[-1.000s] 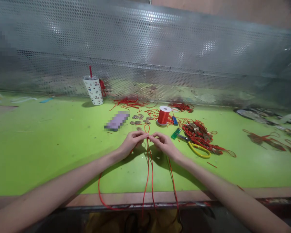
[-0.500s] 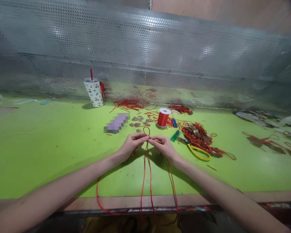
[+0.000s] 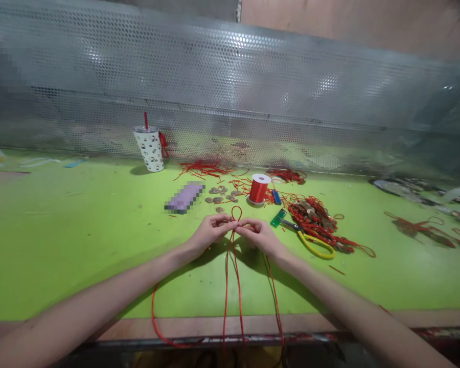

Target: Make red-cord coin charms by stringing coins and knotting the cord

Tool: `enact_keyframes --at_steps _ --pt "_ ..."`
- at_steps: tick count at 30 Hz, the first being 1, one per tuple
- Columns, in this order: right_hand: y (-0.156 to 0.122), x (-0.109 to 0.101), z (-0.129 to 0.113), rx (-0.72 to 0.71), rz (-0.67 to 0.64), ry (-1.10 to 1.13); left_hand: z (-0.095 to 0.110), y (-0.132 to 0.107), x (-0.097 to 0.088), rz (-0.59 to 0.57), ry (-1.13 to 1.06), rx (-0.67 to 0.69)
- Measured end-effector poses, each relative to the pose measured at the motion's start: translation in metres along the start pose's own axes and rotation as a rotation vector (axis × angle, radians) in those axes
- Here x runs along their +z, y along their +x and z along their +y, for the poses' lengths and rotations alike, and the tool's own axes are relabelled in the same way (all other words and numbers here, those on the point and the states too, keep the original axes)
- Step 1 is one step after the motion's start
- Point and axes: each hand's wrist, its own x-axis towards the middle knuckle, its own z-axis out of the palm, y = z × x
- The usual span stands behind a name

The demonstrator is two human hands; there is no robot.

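Note:
Over the green table, my left hand [image 3: 216, 228] and my right hand [image 3: 256, 232] meet fingertip to fingertip, both pinching a red cord [image 3: 236, 278]. A small loop of the cord stands up above the fingertips. Below them, two strands hang down past the table's front edge. Another strand runs down from beneath my right hand, and one curves out under my left forearm. Any crossing or knot between the fingertips is hidden by them. Just beyond the loop lies a single coin [image 3: 220, 210].
A red cord spool [image 3: 258, 189], several loose coins [image 3: 218, 190] and a blurred-out flat object [image 3: 185, 197] lie farther back. To the right are a green lighter [image 3: 278, 218], yellow-handled scissors [image 3: 316, 245] and a heap of corded coins [image 3: 314, 217]. A patterned tumbler [image 3: 150, 150] stands back left.
The cord loop above my fingertips looks slightly wider and rounder. My fingers have shifted slightly at the pinch, and the whole view has moved a little.

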Motion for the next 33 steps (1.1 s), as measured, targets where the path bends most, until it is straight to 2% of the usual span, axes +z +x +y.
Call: enact_keyframes --at_steps 6,13,21,29,33 --pt "0.0005 -0.0010 0.0013 0.047 -0.010 0.066 -0.0024 0.0041 -0.0043 0.022 -0.034 -0.001" --pt "-0.0007 -0.0001 -0.0012 -0.100 0.160 -0.048 -0.0012 0.0038 -0.0060 0.020 -0.101 -0.007" --pt "0.0005 -0.0012 0.0029 -0.168 0.229 -0.103 -0.0004 0.0013 -0.0060 0.041 0.083 0.028" --pt "0.0005 -0.0032 -0.0033 -0.105 0.252 -0.058 -0.0009 0.0041 -0.0066 0.062 0.049 -0.010" --pt "0.0003 -0.0040 -0.0056 -0.071 0.266 -0.028 -0.0018 0.0061 -0.0077 0.030 0.007 -0.046"
